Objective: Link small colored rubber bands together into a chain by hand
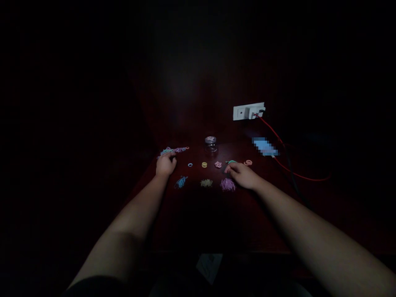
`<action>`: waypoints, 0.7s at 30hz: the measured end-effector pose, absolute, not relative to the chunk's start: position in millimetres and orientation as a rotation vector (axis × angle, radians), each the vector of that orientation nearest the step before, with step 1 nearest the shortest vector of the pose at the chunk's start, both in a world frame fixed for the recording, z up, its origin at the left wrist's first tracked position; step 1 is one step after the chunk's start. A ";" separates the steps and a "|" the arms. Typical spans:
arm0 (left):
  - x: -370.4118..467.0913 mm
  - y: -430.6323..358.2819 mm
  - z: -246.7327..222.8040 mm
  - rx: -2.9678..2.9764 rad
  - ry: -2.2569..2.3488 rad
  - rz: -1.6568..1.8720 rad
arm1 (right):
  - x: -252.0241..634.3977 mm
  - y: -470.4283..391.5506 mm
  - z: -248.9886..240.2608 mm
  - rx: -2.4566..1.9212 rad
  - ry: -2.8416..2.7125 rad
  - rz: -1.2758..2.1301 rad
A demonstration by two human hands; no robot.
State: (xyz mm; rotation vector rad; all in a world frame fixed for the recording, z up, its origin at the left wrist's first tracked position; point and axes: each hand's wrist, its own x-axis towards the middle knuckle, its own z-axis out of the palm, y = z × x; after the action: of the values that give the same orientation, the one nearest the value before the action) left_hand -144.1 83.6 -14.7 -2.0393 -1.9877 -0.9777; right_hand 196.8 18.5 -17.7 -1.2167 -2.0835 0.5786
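Purple and blue thin bands (178,150) heaped at dark table's (198,218) left, partly covered by left hand (165,165), grip unclear, green bands (231,161) seen beside right hand (239,173), fingertips close together, pinching not discernible

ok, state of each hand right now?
Left hand: at the mixed-color elastic bands; open or closed can't be told.
Right hand: fingers bent beside the green elastic bands; whether its grip holds anything can't be told.

Wht outlet (241,112) w/ plug (253,112), red cord (268,124); 1 pixelated device (265,146).
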 end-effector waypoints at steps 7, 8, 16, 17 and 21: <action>-86.3 34.8 -2.4 -2.159 -1.763 -1.814 | 192.1 16.7 -16.5 -1.119 -2.080 0.570; -68.8 29.2 -0.3 -2.246 -1.718 -1.899 | 191.7 16.1 -15.7 -1.101 -2.069 0.569; 37.7 -0.4 -4.8 -2.609 -1.520 -2.089 | 194.0 9.7 -8.4 -1.010 -1.920 0.687; 38.1 -1.8 -8.0 -2.627 -1.506 -2.041 | 194.5 9.6 -8.3 -1.001 -1.919 0.700; 24.0 -0.6 -16.5 -2.636 -1.551 -1.879 | 195.0 10.8 -10.1 -1.006 -1.977 0.715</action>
State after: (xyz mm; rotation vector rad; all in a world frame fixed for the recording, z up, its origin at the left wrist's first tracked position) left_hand 24.0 -0.6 -16.5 -2.6364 -1.5513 -1.8794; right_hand 195.0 10.8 -10.1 -1.0065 -1.9768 0.7146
